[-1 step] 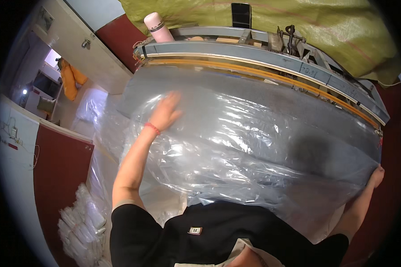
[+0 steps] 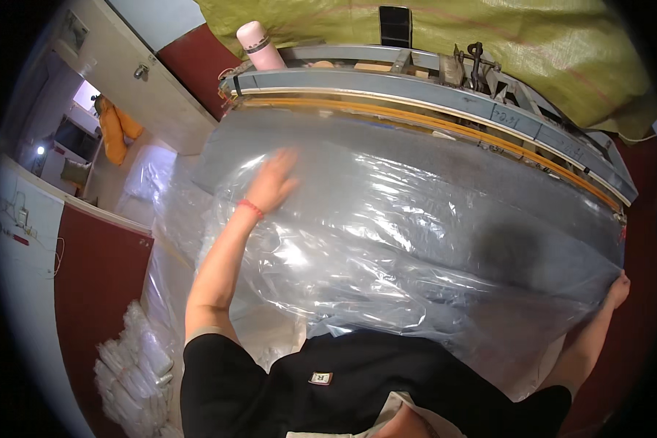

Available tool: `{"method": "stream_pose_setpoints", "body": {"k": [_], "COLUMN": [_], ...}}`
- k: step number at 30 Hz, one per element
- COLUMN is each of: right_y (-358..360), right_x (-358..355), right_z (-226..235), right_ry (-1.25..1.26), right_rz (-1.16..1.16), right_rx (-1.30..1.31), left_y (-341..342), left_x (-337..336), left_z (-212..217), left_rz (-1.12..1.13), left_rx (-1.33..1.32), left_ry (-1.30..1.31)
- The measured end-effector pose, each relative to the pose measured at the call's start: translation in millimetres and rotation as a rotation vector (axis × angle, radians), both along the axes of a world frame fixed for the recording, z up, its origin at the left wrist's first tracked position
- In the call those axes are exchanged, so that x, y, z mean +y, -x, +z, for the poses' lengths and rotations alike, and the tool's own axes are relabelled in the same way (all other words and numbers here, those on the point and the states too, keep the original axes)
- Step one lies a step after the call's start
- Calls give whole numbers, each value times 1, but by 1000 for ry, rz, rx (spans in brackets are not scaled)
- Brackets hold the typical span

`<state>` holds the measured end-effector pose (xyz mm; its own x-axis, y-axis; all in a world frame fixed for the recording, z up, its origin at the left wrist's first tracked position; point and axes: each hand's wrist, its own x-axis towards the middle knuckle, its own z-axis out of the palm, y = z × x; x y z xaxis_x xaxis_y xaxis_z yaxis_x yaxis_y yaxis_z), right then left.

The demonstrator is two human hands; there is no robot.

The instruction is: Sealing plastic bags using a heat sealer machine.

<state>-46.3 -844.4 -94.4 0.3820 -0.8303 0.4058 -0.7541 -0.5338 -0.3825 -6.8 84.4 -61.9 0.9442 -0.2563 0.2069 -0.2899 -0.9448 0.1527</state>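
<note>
A wide sheet of clear, shiny plastic film (image 2: 394, 212) is spread over the grey worktop, and its near part hangs in folds by my body. My left hand (image 2: 276, 181) lies flat on the left part of the film, open, its fingers a little smeared by motion. A red bead bracelet (image 2: 252, 208) is on that wrist. At the far right, my right hand (image 2: 618, 290) is closed on the film's right corner. The film looks stretched toward that hand, and its fingertips are partly hidden.
Along the worktop's back runs a long grey metal bar (image 2: 431, 89) with orange strips (image 2: 387, 109) beneath it. Behind stand a pink bottle (image 2: 261, 51), a dark phone-like slab (image 2: 396, 28), a metal clamp (image 2: 476, 66) and yellow-green woven sheeting (image 2: 562, 58). Bundled clear plastic (image 2: 135, 369) lies lower left.
</note>
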Motion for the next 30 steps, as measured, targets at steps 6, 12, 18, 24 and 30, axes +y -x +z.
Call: {"method": "stream_pose_setpoints", "body": {"k": [6, 12, 18, 24, 30], "right_y": [52, 81, -6, -132, -172], "right_x": [-63, -23, -22, 69, 77], "right_z": [-8, 44, 60, -14, -11], "right_ry": [-512, -462, -416, -97, -293], "right_rz": [392, 405, 325, 388, 427], "right_rx": [-763, -774, -804, -617, -764], "left_y": [-37, -57, -102, -145, -194], "left_x": [-9, -19, 15, 100, 119], "left_z": [-3, -4, -4, -56, -67], "left_rz": [59, 244, 359, 535, 488], "left_rx": [-211, -351, -659, -499, -446], "left_ry": [171, 232, 788, 1125, 1204]}}
